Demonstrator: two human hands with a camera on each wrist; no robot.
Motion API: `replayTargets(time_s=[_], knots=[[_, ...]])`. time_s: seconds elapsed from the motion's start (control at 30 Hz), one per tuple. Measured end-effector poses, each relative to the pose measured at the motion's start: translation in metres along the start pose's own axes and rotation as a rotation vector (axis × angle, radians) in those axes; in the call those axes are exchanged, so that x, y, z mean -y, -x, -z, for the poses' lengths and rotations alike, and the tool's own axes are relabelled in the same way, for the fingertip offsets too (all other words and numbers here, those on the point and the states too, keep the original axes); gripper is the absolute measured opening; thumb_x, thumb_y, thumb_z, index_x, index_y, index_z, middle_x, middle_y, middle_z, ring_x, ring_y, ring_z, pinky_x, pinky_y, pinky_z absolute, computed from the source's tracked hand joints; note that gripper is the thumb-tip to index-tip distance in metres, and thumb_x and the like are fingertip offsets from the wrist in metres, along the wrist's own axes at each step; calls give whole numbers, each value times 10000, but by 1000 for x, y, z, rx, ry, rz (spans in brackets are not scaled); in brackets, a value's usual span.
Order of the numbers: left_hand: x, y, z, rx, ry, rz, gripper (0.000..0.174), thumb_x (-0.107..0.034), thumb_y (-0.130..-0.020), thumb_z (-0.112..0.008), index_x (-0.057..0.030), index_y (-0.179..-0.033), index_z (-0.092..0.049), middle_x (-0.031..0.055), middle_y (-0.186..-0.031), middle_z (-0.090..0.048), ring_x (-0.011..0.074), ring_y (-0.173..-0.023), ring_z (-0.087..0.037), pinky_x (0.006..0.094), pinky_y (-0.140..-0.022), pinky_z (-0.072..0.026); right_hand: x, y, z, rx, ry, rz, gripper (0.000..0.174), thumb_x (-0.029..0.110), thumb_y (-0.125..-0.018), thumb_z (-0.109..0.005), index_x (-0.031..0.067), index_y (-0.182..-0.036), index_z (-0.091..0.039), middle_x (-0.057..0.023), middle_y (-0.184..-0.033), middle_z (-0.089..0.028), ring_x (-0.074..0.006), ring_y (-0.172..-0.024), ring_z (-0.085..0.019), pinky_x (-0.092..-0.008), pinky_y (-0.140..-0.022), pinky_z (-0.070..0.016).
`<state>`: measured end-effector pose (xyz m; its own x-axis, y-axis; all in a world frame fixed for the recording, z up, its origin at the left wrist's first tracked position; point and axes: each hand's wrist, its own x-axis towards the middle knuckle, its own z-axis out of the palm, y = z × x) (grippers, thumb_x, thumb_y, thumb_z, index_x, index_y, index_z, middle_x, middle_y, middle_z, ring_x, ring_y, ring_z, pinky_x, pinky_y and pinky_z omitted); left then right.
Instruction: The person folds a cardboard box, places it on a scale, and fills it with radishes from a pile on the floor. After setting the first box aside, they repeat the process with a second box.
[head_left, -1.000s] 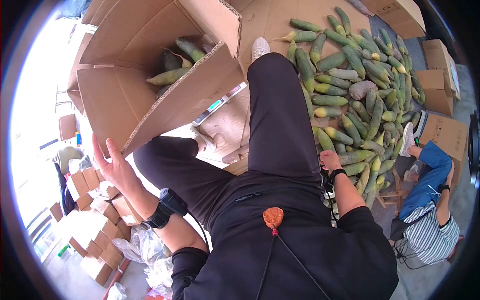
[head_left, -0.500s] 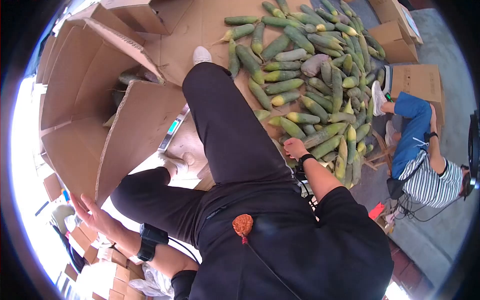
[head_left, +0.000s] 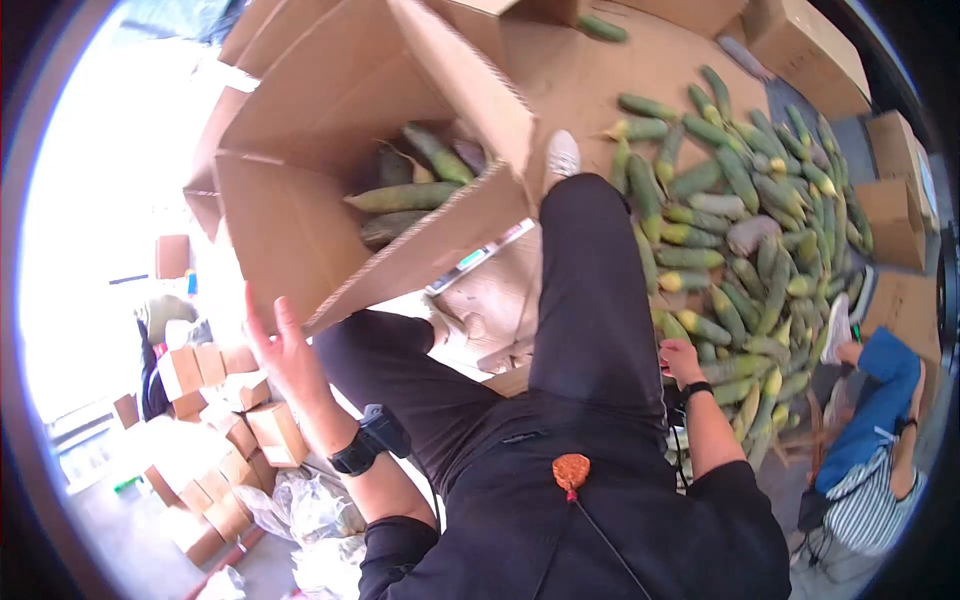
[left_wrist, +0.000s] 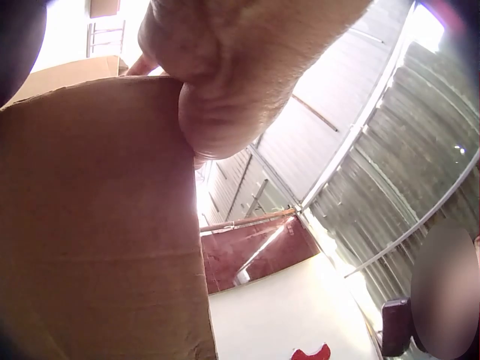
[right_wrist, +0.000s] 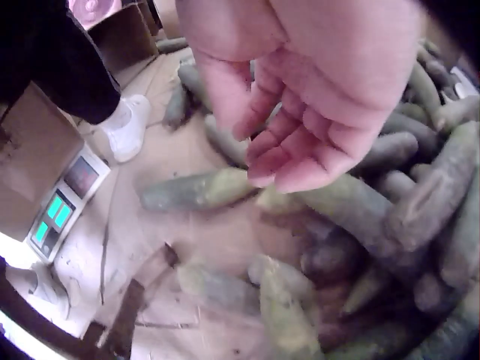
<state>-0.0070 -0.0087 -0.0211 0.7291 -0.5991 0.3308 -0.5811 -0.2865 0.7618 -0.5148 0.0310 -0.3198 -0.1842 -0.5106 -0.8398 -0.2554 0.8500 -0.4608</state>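
A box and a heap of green radishes

The left hand touches the box's edge, fingers straight. A few radishes lie inside the box. A scale with a green screen shows just beside it. Then comes the right hand, fingers loosely curled with nothing in them, close over the heap. Far right is a person in a striped top.
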Motion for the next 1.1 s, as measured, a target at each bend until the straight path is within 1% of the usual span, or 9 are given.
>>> replayTargets(time_s=[0.2,0.4,0.57,0.77,0.87,0.9,0.97,1.03,1.1], knots=[[6,-10,8,-64,-229,-75,506,-139,-860,-611,-44,-1323,-430,162,-1177,-500,252,-1040,-529,351,-858,-438,103,1,10,26,-81,281,160,99,-848,-578,95,-1007,-598,21,-837,-598,-97,-718,-579,-247,-568,-445],[9,-12,2,-34,178,119,492,-78,-859,-591,9,-1312,-419,165,-1152,-571,218,-992,-585,314,-827,-479,252,56,2,79,-120,654,186,129,-874,-577,82,-1053,-594,30,-900,-605,-59,-768,-569,-183,-614,-433],[19,-17,6,-13,117,64,496,-129,-823,-626,-6,-1280,-476,159,-1106,-585,235,-971,-577,319,-804,-478,354,132,-36,169,-108,984,220,167,-934,-516,47,-1110,-571,-11,-1020,-600,-78,-879,-559,-213,-693,-455],[22,-27,16,42,80,-6,575,-171,-796,-633,-11,-1307,-422,212,-1102,-553,334,-1010,-562,377,-861,-452,427,181,-107,340,37,1056,337,195,-932,-522,22,-1220,-503,-53,-1163,-554,-106,-980,-539,-232,-747,-453],[25,-37,22,67,25,67,565,-161,-810,-624,-16,-1318,-424,204,-1204,-535,274,-1079,-553,341,-912,-435,449,171,-142,460,111,1186,405,175,-907,-557,-51,-1232,-468,-97,-1177,-553,-120,-983,-542,-249,-774,-455],[29,-42,22,54,25,-5,613,-249,-806,-614,-12,-1326,-391,220,-1123,-539,362,-1028,-550,405,-868,-446,457,171,-148,496,218,1156,393,166,-890,-574,-62,-1199,-492,-96,-1119,-581,-124,-943,-561,-253,-764,-461],[32,-47,27,111,-2,34,615,-252,-807,-611,-11,-1327,-389,218,-1128,-538,360,-1032,-548,406,-867,-447,473,164,-154,527,336,1132,381,158,-872,-590,-73,-1165,-516,-96,-1060,-609,-128,-903,-580,-257,-753,-467],[33,-56,31,171,-26,75,616,-255,-807,-607,-10,-1327,-386,216,-1133,-537,359,-1035,-546,408,-866,-447,488,157,-158,359,599,1036,330,164,-845,-603,-66,-1081,-577,-79,-938,-647,-128,-819,-606,-261,-717,-479],[40,-68,34,292,-16,109,537,-278,-806,-607,6,-1243,-474,209,-1098,-567,359,-1018,-559,419,-855,-455,500,161,-160,350,639,977,325,174,-833,-608,-63,-1056,-593,-77,-917,-652,-131,-798,-610,-269,-702,-483]])
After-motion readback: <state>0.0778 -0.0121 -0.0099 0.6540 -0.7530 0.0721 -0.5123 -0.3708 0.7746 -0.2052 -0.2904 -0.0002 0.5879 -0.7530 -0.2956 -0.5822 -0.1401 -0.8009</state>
